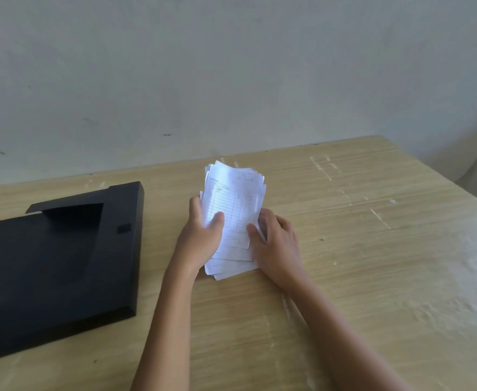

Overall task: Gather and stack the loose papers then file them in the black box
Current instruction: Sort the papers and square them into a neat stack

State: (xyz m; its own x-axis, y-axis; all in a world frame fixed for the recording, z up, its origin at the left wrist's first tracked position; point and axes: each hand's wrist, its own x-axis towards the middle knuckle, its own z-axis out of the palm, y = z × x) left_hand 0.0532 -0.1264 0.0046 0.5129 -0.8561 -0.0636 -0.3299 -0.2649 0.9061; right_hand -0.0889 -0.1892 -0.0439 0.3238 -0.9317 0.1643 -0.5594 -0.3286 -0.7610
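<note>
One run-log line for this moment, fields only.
phase: gathering | left hand: gripping paper stack | right hand: gripping stack | stack: edges uneven, over table | black box: left of stack, papers not yet filed

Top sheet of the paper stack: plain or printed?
Printed: white top sheet with a faint ruled table, seen in the head view.

A light wooden table (372,277) with a pale grain fills the lower part of the view. Its top bears whitish scuffs and streaks, thickest toward the right side, and a few small dark specks. Behind it stands a plain off-white wall (231,66), marked here and there with faint smudges and small dark spots just above the table's far edge.
</note>
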